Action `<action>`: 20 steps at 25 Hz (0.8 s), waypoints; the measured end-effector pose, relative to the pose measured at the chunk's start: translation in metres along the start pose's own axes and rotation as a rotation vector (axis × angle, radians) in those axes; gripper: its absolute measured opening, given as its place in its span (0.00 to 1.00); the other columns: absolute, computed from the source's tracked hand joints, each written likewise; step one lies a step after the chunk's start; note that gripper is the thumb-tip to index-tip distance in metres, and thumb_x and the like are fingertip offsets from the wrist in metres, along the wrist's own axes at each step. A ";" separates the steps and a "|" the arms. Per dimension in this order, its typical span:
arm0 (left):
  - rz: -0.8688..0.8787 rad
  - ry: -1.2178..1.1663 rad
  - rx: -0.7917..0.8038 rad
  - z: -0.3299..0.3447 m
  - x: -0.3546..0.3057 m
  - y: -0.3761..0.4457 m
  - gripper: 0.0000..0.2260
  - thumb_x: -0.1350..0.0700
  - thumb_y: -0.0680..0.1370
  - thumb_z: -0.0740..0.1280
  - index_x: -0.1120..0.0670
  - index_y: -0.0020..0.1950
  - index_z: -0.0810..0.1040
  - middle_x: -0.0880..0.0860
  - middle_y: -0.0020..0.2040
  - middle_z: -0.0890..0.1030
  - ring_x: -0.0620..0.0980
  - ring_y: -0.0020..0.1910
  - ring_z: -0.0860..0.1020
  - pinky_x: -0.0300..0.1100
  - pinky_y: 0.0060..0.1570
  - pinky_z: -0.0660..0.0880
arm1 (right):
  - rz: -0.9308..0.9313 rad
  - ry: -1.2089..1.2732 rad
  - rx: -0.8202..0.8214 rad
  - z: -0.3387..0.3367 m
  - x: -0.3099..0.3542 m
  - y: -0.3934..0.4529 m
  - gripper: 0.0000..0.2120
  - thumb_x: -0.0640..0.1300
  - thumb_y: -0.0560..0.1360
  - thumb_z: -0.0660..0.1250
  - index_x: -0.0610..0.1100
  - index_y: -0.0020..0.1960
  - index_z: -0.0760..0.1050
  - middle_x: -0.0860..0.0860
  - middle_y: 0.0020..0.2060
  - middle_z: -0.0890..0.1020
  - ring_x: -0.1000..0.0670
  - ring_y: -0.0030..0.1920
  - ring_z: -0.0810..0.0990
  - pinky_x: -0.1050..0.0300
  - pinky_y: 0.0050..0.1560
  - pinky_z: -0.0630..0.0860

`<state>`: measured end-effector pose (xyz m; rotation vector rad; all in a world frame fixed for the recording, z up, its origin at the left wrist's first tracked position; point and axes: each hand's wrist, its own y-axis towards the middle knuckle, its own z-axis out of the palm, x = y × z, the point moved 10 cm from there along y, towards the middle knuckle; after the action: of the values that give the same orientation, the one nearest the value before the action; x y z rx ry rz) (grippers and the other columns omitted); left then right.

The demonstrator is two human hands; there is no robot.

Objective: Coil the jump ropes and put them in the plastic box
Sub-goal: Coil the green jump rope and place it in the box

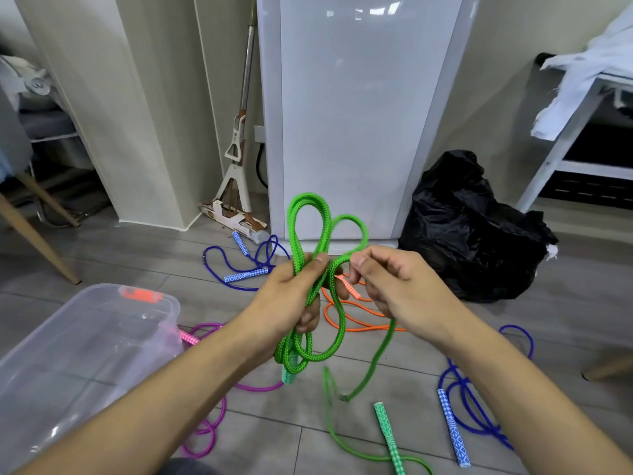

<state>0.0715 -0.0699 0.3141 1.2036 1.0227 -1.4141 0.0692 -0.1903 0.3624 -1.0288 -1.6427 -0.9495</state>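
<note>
Grey plank floor (342, 440), meeting a white cabinet (359, 114) at centre back and pale wall panels to its left. Mop (236, 159) leaning in the corner between them. Black bag (479, 228) on the floor right of the cabinet; white shelf unit (582, 142) at the right edge, cloth (589, 70) draped on top. Wooden chair leg (37, 241) at far left. Clear plastic box (68, 354), open, lower left on the floor, nothing visible inside. Green rope (308, 234): several loops bunched in the left hand (291, 296), fingers and thumb curled round them; loops stand above and hang below the fist. Right hand (394, 279) pinches the next strand just beside the left; the tail drops to the floor, ending in a green handle (387, 437). Other ropes loose on the floor: blue rope (239, 265) before the cabinet, orange rope (356, 320) under the hands, pink rope (212, 433) touching the box's right side, second blue rope (472, 406) at lower right. Bare floor between box and cabinet.
</note>
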 end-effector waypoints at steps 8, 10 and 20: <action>0.098 0.089 -0.015 0.007 -0.009 -0.005 0.20 0.55 0.82 0.63 0.56 0.30 0.73 0.56 0.27 0.74 0.55 0.28 0.74 0.48 0.34 0.75 | 0.039 -0.090 -0.001 0.000 -0.017 0.000 0.17 0.46 0.82 0.62 0.41 0.37 0.73 0.52 0.22 0.62 0.55 0.22 0.58 0.61 0.25 0.56; 0.070 -0.047 -0.053 -0.003 -0.008 -0.002 0.19 0.58 0.83 0.61 0.58 0.31 0.71 0.57 0.29 0.75 0.55 0.31 0.80 0.54 0.43 0.79 | 0.132 -0.056 0.091 -0.001 -0.028 -0.004 0.17 0.46 0.83 0.60 0.40 0.38 0.71 0.51 0.22 0.61 0.53 0.22 0.59 0.60 0.25 0.56; 0.031 -0.387 -0.428 -0.087 -0.003 0.007 0.16 0.56 0.83 0.61 0.52 0.36 0.63 0.48 0.27 0.62 0.43 0.18 0.58 0.33 0.18 0.59 | 0.362 -0.165 0.110 -0.085 -0.077 -0.037 0.18 0.52 0.79 0.62 0.36 0.44 0.75 0.46 0.27 0.66 0.48 0.27 0.66 0.58 0.31 0.65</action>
<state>0.0925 0.0141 0.3032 0.6036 0.9619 -1.2570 0.0770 -0.2966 0.3053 -1.3010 -1.5508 -0.5412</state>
